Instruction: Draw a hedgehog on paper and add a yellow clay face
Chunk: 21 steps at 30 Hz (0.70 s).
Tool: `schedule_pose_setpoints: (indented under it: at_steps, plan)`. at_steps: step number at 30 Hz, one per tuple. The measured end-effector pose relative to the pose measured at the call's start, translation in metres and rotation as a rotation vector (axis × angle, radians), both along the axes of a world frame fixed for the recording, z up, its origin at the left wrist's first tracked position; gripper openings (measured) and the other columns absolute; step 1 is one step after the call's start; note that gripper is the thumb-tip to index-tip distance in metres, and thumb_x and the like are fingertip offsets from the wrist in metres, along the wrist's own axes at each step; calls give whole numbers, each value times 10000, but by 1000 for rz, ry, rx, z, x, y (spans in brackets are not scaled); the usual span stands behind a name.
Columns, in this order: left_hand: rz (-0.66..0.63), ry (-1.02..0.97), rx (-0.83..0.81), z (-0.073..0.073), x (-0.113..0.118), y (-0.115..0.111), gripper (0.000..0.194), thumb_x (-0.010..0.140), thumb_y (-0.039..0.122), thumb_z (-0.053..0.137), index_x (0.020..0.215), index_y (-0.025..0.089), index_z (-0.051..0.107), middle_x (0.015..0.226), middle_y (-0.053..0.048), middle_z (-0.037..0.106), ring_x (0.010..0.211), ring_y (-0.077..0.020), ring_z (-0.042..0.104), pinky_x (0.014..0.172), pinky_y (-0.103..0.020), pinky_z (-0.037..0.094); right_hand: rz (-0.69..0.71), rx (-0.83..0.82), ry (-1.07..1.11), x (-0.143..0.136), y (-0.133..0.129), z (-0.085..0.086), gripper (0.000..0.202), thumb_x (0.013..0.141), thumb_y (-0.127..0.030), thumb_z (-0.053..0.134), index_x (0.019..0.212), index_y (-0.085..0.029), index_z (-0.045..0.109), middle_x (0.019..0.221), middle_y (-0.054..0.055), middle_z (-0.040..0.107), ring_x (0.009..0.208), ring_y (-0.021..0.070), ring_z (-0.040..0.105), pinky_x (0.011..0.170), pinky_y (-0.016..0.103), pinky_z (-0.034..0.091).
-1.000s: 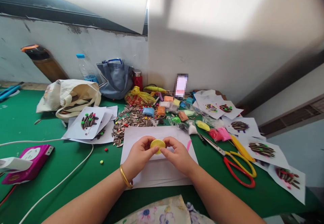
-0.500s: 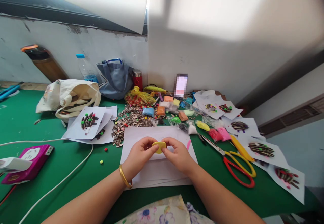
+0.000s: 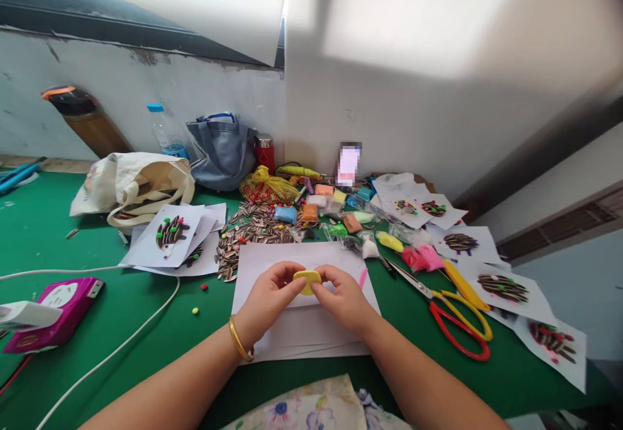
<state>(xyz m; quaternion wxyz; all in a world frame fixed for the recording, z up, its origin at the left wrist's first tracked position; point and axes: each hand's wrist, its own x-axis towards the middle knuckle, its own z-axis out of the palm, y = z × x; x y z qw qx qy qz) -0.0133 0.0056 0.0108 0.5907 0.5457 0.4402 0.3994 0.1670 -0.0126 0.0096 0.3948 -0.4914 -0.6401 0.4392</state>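
Between my two hands is a flat, rounded yellow piece of clay (image 3: 307,281), held above a stack of white paper (image 3: 311,333). My left hand (image 3: 275,297) pinches its left side with thumb and fingers. The right side is pinched by my right hand (image 3: 341,297) in the same way. A small pink strip (image 3: 363,278) lies on the paper, right of my right hand. Behind the paper are a heap of sunflower seeds (image 3: 257,229) and bagged colored clay, including a yellow lump (image 3: 390,242).
Scissors (image 3: 433,295) with red and yellow handles lie open at the right, beside sheets with seed figures (image 3: 503,287). More such sheets (image 3: 170,235) are at the left. A white cable (image 3: 121,346) and a magenta box (image 3: 63,313) lie front left; bags (image 3: 221,151) stand behind.
The yellow piece has tilted slightly between my fingers and shows a little more of its face. My hands have otherwise hardly moved.
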Motion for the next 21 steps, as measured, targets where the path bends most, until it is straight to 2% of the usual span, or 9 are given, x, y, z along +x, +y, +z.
schedule_pose_setpoints:
  at_steps: [5, 10, 16, 21]
  plan:
    - [-2, 58, 28, -5, -1, 1, 319, 799, 472, 683, 844, 156, 683, 807, -38, 663, 757, -166, 580, 712, -277, 471, 11, 32, -18, 0, 0, -1, 87, 849, -235, 562, 871, -194, 636, 866, 7, 641, 847, 170, 581, 789, 273, 434]
    - [-8, 32, 33, -5, -1, 0, 332, 778, 449, 715, 942, 162, 672, 892, -46, 676, 813, -176, 601, 744, -287, 491, 50, 9, -3, 1, -1, -1, 106, 875, -221, 527, 885, -201, 631, 871, -1, 646, 849, 162, 583, 785, 266, 431]
    - [-8, 27, 13, -2, 0, 0, 309, 784, 462, 696, 807, 156, 667, 775, -23, 645, 713, -152, 569, 663, -262, 471, 62, -1, 19, 0, -1, 0, 80, 876, -262, 573, 905, -203, 620, 890, -3, 643, 866, 159, 585, 794, 261, 432]
    - [-13, 18, 24, -2, 0, -2, 337, 772, 447, 714, 954, 167, 667, 898, -48, 672, 823, -180, 607, 749, -294, 497, 59, -1, 14, 0, 0, -1, 80, 880, -262, 569, 878, -200, 619, 867, -2, 642, 843, 157, 585, 780, 259, 434]
